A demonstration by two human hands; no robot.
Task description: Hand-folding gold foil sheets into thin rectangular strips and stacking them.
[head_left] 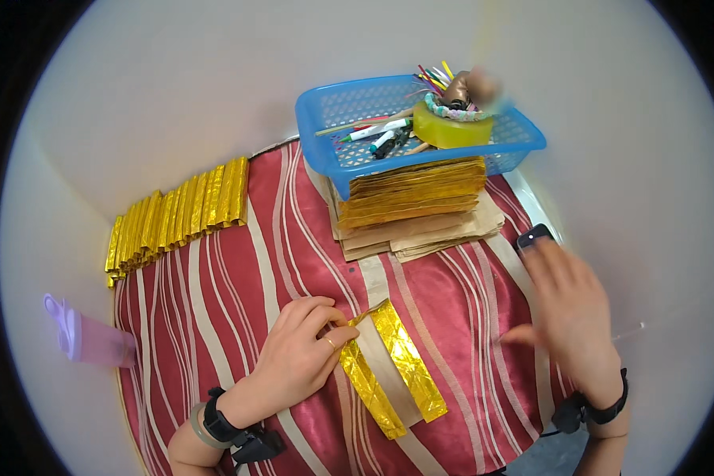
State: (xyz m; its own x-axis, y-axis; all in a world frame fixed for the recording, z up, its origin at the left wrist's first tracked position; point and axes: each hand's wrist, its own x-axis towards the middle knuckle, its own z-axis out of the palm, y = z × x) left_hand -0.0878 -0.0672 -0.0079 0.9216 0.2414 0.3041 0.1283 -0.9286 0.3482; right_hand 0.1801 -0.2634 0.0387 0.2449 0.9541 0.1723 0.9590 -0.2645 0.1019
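Note:
A sheet of gold foil paper [386, 373] with a tan back lies on the table, its two long sides turned in as shiny gold strips. My left hand [303, 349] pinches the sheet's upper left corner between thumb and fingers. A ring shows on that hand. Off to the right, my right hand [567, 309] is lifted with fingers stretched and thumb apart, slightly blurred. It holds nothing. Its fingertips overlap a small black device [534, 236] in this view; whether they touch it I cannot tell.
A blue basket [333, 163] holding markers, sticks and a yellow tape roll [451, 127] stands at the back. Before it are stacked gold-and-tan papers [412, 194]. Several folded gold strips [178, 210] lie in a row at far left, near a lilac cup [95, 337]. Pale walls surround the striped red cloth [242, 289].

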